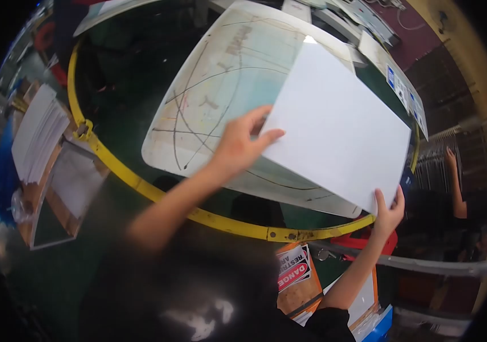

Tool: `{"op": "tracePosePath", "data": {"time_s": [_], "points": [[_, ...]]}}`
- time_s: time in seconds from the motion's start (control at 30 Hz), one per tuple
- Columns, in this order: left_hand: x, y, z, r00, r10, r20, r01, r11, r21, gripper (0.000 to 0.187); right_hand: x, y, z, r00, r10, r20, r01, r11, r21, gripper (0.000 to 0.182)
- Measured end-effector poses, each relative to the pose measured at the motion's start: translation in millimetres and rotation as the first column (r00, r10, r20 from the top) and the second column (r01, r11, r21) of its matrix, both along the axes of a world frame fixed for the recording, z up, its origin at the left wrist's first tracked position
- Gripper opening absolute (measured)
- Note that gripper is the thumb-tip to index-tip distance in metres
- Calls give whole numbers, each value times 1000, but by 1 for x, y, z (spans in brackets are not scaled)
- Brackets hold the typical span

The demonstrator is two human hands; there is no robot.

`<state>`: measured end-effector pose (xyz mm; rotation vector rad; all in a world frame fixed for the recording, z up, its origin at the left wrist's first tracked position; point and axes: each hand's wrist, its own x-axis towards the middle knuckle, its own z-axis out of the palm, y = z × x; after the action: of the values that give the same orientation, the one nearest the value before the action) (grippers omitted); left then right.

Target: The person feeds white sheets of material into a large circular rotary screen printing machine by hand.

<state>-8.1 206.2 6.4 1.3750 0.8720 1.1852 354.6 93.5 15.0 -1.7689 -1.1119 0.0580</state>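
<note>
A blank white sheet (pixel 340 122) is held at a slant over a pale platen board (pixel 198 122) with rounded corners. My left hand (pixel 242 139) grips the sheet's left edge, thumb on top and fingers partly hidden by it. At the near right corner, my right hand (pixel 390 212) has the sheet between thumb and fingers. Dark curved and straight lines mark the board's worn surface, and the sheet covers much of its right side.
A yellow ring rail (pixel 229 224) curves around the board on my side. To the left, a stack of white sheets (pixel 41 134) leans by a wooden frame (pixel 55 188). A red-and-white "DANGER" sign (pixel 293 268) lies below. Another person's arm (pixel 455 185) shows at right, by wire racks.
</note>
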Motion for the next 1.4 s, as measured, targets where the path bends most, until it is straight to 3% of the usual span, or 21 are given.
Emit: {"op": "tracePosePath", "data": {"time_s": [0.07,0.13,0.27,0.47,0.67,0.97,1.07,1.4], "points": [[-36,31,-8,904,146,-402,-46,968,247,56,-15,45,-11,999,24,23,-23,999,-24,68],[-62,60,-21,639,333,-693,6,899,438,63,-33,79,-20,995,39,89,-34,998,-52,71],[-88,98,-40,424,395,-815,-1,900,436,71,-72,117,-25,977,42,210,-15,992,-129,77],[-95,107,-64,415,361,-835,21,914,405,69,-78,131,-41,969,40,243,12,978,-208,79],[-96,97,-72,386,441,-810,-10,880,474,69,-82,135,-48,965,44,259,17,973,-230,79],[-85,95,-74,220,596,-773,-43,797,602,60,-79,141,-55,955,75,287,0,967,-253,80],[-85,89,-58,216,467,-857,-64,883,465,59,-79,142,-56,956,76,285,3,963,-268,80],[-82,92,-56,114,467,-877,-1,883,470,57,-72,149,-68,958,96,270,-14,957,-288,79]]}}
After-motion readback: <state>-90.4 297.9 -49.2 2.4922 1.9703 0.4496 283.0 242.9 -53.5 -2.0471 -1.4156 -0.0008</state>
